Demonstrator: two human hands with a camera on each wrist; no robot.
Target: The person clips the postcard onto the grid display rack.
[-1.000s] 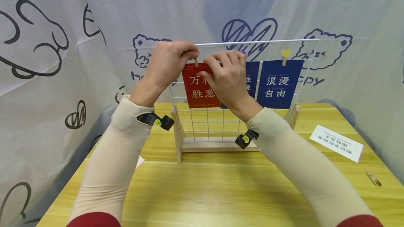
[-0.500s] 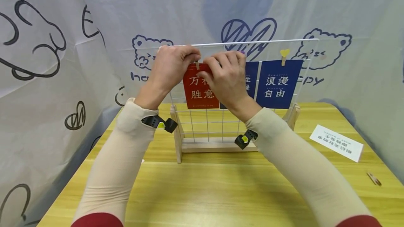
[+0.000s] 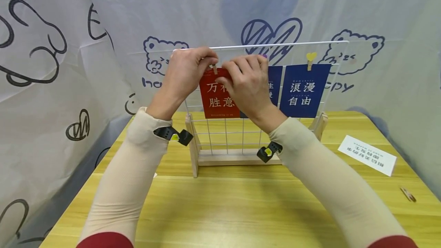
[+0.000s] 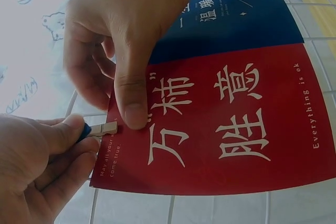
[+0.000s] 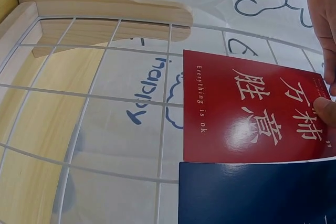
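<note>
My left hand (image 3: 186, 72) pinches the blue end of a small wooden clothespin (image 4: 108, 128) between thumb and fingers. The pin's wooden tip lies over the top edge of a red card (image 4: 210, 153) with white characters. On that card's face rests the thumb of my right hand (image 3: 251, 87), its fingers behind the top edge, so the card is pinched against a white wire grid rack (image 3: 275, 45). A dark blue card (image 3: 275, 83), partly behind my right hand, hangs beside it. Farther right, a yellow heart clothespin (image 3: 311, 59) clips another blue card (image 3: 304, 93).
The rack stands in a wooden base (image 3: 237, 159) on a wooden table (image 3: 220, 206). To the right lie a white card (image 3: 368, 155) and a loose clothespin (image 3: 408, 194). A printed cloth (image 3: 213, 7) hangs behind. Part of a pale piece shows beside my left sleeve.
My left hand and forearm have shifted slightly right and down since the first frame, then stayed nearly still with the clothespin. My right hand keeps its place on the red card.
</note>
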